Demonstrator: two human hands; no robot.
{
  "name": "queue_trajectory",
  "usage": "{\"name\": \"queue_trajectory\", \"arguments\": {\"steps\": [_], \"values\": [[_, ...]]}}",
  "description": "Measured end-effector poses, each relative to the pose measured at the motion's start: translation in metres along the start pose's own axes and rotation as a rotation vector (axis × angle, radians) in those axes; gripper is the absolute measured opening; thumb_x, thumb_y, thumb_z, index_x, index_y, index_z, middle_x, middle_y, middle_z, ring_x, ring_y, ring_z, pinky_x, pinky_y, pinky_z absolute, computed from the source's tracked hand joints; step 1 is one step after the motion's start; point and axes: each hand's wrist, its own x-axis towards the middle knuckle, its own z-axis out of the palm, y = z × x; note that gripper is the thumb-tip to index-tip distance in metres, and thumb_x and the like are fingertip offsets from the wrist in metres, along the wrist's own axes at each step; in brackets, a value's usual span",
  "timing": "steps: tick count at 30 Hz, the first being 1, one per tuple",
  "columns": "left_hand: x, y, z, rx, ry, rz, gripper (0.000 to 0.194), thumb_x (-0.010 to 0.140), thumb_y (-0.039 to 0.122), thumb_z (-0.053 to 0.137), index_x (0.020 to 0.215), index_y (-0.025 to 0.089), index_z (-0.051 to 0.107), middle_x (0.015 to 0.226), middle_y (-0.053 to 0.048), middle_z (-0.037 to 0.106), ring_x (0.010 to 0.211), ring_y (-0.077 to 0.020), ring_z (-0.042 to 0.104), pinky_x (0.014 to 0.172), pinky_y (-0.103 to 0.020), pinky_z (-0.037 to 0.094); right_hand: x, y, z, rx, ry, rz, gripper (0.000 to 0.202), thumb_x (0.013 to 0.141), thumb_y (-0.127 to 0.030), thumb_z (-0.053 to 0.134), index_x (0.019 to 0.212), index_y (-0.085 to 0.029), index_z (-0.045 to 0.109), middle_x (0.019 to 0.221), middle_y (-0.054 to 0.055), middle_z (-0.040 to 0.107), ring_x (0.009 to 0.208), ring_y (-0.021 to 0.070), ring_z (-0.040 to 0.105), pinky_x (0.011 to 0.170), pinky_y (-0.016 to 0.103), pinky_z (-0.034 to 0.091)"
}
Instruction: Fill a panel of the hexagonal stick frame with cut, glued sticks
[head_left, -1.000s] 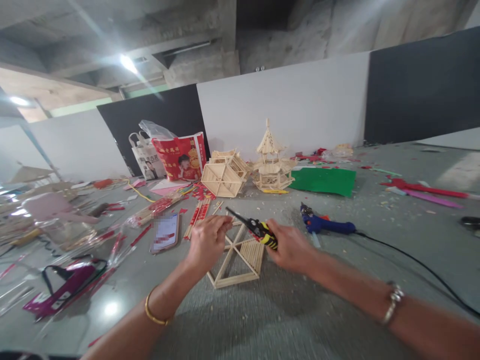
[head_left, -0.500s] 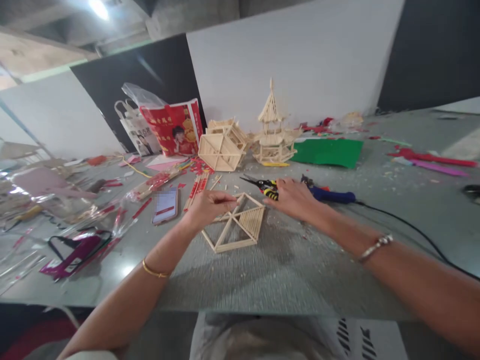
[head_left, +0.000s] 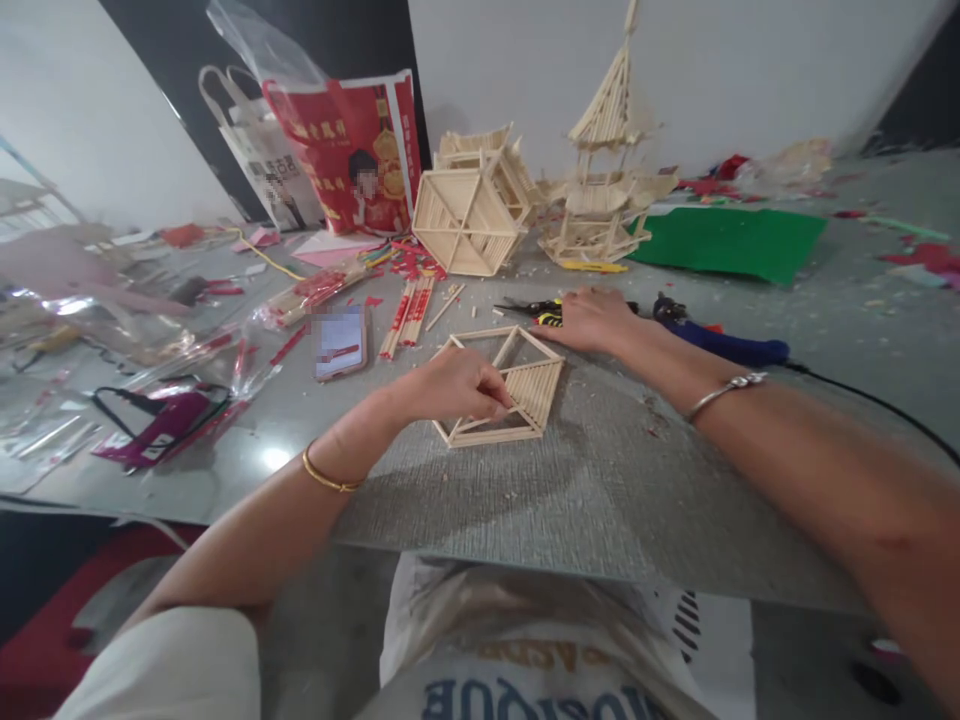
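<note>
A hexagonal frame of pale wooden sticks [head_left: 537,392] lies flat on the grey table, its right-hand section filled with parallel sticks. Over its middle, my left hand [head_left: 466,386] has its fingers pinched together close to a spoke; what they hold, if anything, is too small to make out. Just behind the frame my right hand [head_left: 592,322] is palm down on black and yellow pliers [head_left: 550,312], fingers wrapped over the handles. The long pointed jaws stick out to the left.
Behind stand a hexagonal stick model [head_left: 469,215] and a stick pagoda [head_left: 606,190]. A blue glue gun [head_left: 731,345] with a cable lies right, beside green paper [head_left: 735,243]. Left are a phone [head_left: 341,343], red-marked stick bundles [head_left: 407,315], wrappers and a red bag [head_left: 349,160].
The view has tilted down and come closer. My left hand has moved from the frame's back edge to over its middle. My right hand remains on the pliers.
</note>
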Motion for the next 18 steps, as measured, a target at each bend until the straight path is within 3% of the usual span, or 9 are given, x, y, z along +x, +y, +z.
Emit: {"name": "queue_trajectory", "arguments": {"steps": [3, 10, 18], "values": [[0.002, -0.001, 0.003, 0.004, -0.025, -0.004, 0.015, 0.067, 0.016, 0.061, 0.074, 0.016, 0.073, 0.059, 0.002, 0.067, 0.055, -0.0081, 0.056, 0.052, -0.017, 0.036, -0.005, -0.003, -0.008, -0.093, -0.051, 0.139, 0.066, 0.075, -0.071, 0.045, 0.097, -0.012, 0.064, 0.103, 0.023, 0.060, 0.099, 0.0372, 0.054, 0.082, 0.058, 0.039], [0.002, -0.001, 0.005, 0.006, -0.053, -0.003, 0.014, 0.067, 0.016, 0.060, 0.072, 0.017, 0.074, 0.061, 0.002, 0.068, 0.056, -0.0092, 0.057, 0.054, -0.019, 0.036, -0.014, -0.006, -0.031, -0.150, 0.062, 0.027, 0.058, 0.084, -0.063, 0.038, 0.098, -0.012, 0.062, 0.099, 0.020, 0.060, 0.095, 0.0327, 0.055, 0.077, 0.048, 0.043], [0.001, 0.003, 0.004, 0.055, -0.072, 0.017, 0.017, 0.068, 0.013, 0.058, 0.070, 0.018, 0.074, 0.059, 0.003, 0.067, 0.055, -0.0088, 0.054, 0.055, -0.020, 0.034, -0.047, -0.040, -0.045, -0.084, 0.066, -0.119, 0.047, 0.088, -0.050, 0.040, 0.101, -0.011, 0.061, 0.101, 0.018, 0.058, 0.097, 0.0316, 0.054, 0.080, 0.047, 0.043]]}}
